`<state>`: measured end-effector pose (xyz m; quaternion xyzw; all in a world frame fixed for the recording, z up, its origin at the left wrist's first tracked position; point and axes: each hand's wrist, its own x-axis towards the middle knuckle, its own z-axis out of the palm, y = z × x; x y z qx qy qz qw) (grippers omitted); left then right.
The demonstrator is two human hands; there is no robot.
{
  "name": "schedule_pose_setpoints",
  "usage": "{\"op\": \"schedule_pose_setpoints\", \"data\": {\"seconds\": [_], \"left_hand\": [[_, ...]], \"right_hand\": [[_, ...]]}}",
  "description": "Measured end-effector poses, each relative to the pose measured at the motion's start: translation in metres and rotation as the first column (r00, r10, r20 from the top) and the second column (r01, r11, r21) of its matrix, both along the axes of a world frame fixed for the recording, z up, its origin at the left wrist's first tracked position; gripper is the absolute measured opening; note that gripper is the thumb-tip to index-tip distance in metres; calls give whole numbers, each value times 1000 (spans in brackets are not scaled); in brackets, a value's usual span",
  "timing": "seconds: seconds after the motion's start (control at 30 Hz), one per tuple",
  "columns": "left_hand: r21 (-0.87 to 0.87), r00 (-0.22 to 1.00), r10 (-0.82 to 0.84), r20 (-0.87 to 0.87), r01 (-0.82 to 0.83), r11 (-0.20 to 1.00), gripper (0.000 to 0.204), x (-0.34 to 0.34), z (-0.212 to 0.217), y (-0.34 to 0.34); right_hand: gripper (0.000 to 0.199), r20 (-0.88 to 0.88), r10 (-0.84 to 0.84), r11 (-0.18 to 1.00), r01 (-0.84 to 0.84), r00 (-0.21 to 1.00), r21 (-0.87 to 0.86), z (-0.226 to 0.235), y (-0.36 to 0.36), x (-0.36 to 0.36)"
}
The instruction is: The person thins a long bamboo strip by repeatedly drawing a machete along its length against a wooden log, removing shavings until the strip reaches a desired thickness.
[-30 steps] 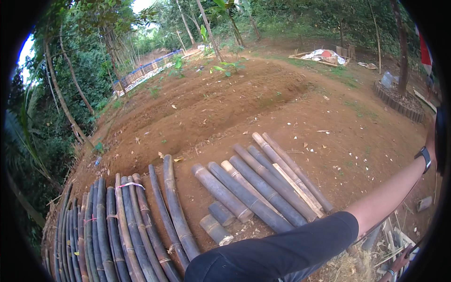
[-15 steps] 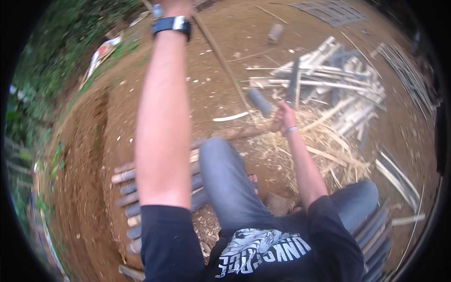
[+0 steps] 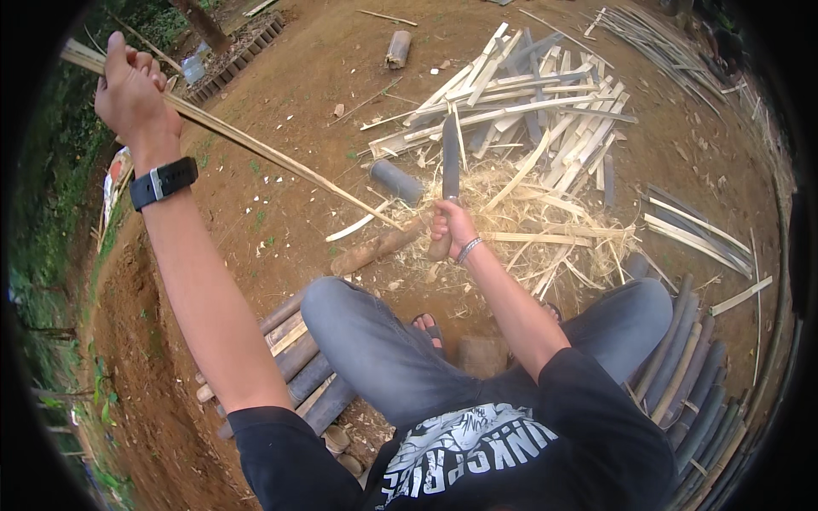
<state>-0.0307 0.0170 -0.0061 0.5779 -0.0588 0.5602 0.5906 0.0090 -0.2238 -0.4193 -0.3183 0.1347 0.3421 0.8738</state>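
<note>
My left hand (image 3: 135,98), arm stretched to the upper left, is closed around a long thin bamboo strip (image 3: 271,153). The strip slants down to the right, its lower end by a short brown log (image 3: 368,252) on the ground. In front of my knees, my right hand (image 3: 452,225) grips a machete (image 3: 450,157) by its wooden handle, the broad dark blade pointing up and away from me. Pale curled shavings (image 3: 532,204) lie around and beyond my right hand.
A heap of split bamboo slats (image 3: 511,106) lies beyond the shavings. Bamboo poles form seats or stacks at left (image 3: 302,362) and right (image 3: 682,375). A short grey bamboo piece (image 3: 396,181) and another cut section (image 3: 398,49) lie on the soil. Plants border the left.
The view has shifted, and my left hand, cut off at the top edge before, now shows at the upper left with the strip. My right hand still holds the machete.
</note>
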Motion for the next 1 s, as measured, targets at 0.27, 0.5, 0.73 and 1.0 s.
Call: {"op": "schedule_pose_setpoints", "data": {"seconds": [0.27, 0.5, 0.73, 1.0], "left_hand": [[-76, 974, -163, -160, 152, 985, 27, -31, -17, 14], [-137, 969, -140, -203, 113, 984, 40, -32, -62, 3], [-16, 982, -27, -187, 24, 1000, 62, -25, -76, 4], [-66, 981, -33, -191, 20, 998, 63, -29, -75, 34]], "right_hand": [[24, 334, 174, 910, -21, 927, -415, -9, -10, -25], [49, 330, 487, 712, -148, 808, -687, -50, 5, -67], [70, 445, 304, 860, -41, 842, -509, -29, 58, -72], [80, 104, 487, 633, -268, 867, -726, -114, 61, -67]]}}
